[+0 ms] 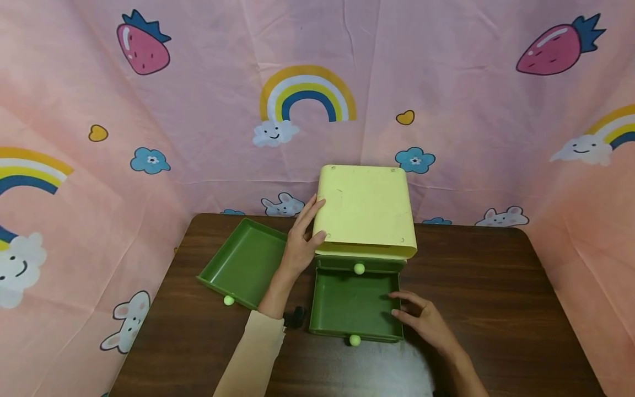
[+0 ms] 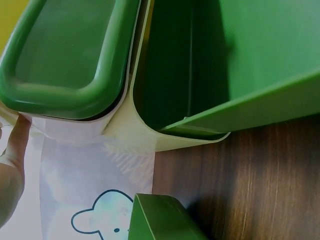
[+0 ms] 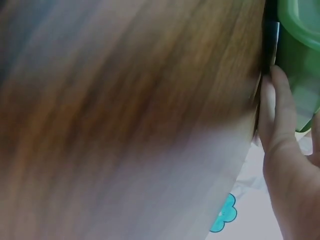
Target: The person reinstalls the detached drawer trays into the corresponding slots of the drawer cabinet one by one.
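Fingers of the left hand (image 1: pixel 300 242) relaxed and spread, laid against the left side of the pale yellow cabinet (image 1: pixel 367 204); no grasp seen. Fingers of the right hand (image 1: pixel 421 320) loosely bent, thumb and forefinger apart, at the right wall of the lower drawer (image 1: pixel 347 303); no clench seen. Cannot tell how firmly they touch the wall.

Cabinet on the worktop (image 1: pixel 476 292), near the patterned cloth (image 1: pixel 208 110). Lower drawer, green, pulled out toward the person, bare floor showing. Upper drawer (image 1: pixel 337 263) pushed in, round knob (image 1: pixel 359 268) facing front. Loose drawer (image 1: pixel 248 259) lies left of the cabinet, partly behind the left forearm; only the head view gives its whole layout.

Left wrist view adds the rounded lower casing (image 2: pixel 145 120) round the drawer's side wall, hidden from above; of the loose drawer, a corner only. Right wrist view adds the outer face of the lower drawer, the fingers lying fairly straight alongside. Its thumb is cut by the frame edge.
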### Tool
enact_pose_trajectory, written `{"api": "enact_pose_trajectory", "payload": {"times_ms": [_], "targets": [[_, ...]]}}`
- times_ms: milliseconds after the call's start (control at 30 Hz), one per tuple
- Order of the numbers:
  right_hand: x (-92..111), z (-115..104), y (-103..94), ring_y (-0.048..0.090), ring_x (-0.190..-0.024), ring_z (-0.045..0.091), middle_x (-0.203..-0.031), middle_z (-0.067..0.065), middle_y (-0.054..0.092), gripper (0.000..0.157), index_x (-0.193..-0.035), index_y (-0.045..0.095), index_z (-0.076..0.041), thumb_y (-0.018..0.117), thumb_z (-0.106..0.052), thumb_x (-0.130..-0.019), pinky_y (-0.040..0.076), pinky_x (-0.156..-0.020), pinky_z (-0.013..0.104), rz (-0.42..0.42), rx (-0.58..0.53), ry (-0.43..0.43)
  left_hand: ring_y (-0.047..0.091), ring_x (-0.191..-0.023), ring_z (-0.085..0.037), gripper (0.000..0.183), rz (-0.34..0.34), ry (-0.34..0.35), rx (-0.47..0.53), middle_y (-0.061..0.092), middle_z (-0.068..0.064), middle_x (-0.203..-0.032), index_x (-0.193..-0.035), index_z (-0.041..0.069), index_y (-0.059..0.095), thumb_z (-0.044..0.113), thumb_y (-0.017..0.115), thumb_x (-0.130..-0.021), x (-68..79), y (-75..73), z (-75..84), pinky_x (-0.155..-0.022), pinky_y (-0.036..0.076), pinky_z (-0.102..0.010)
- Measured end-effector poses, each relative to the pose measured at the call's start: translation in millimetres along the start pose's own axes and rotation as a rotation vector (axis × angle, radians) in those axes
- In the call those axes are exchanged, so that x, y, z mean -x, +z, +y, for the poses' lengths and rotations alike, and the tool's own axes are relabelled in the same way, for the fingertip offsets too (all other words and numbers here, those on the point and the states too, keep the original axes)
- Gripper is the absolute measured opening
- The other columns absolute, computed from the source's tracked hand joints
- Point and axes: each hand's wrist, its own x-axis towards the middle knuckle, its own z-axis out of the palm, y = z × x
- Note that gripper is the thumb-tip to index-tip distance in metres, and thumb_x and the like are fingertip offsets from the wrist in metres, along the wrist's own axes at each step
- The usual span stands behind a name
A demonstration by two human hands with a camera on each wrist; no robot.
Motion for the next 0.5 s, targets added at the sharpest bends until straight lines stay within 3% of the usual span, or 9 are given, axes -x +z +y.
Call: {"api": "enact_pose_trajectory", "payload": {"times_ms": [167,400,500], "targets": [[1.0,2.6,-3.3,0.043,-0.134,0.039,-0.149,0.012,0.045,0.052,-0.139,0.058,-0.017,0.076,-0.020,-0.090,0.045,-0.098,0.043,-0.061,0.025,-0.044,0.028,-0.145,-0.033,0.089,0.000,0.003,0.009,0.019,-0.019,-0.162,-0.152,0.003,0.040,0.066,0.056,-0.091,-0.6,0.4,1.0,-0.094,0.047,-0.057],[4.2,4.9,-6.7,0.030,-0.135,0.058,-0.162,0.022,0.011,0.081,-0.157,0.030,-0.013,0.074,-0.007,-0.089,0.052,-0.090,0.035,-0.251,-0.153,-0.060,0.026,-0.146,-0.036,0.090,-0.002,-0.005,0.013,0.019,-0.020,-0.162,-0.152,0.003,0.039,0.067,0.056,-0.091,1.1,0.1,1.3,-0.096,0.044,-0.060],[5.7,5.3,-7.3,0.022,-0.137,0.060,-0.163,0.022,0.003,0.089,-0.159,0.024,-0.015,0.076,-0.007,-0.087,0.052,-0.092,0.036,-0.284,-0.170,-0.066,0.026,-0.146,-0.035,0.089,-0.001,-0.003,0.013,0.019,-0.019,-0.162,-0.152,0.002,0.040,0.066,0.056,-0.091,0.6,0.4,0.9,-0.097,0.044,-0.059]]}}
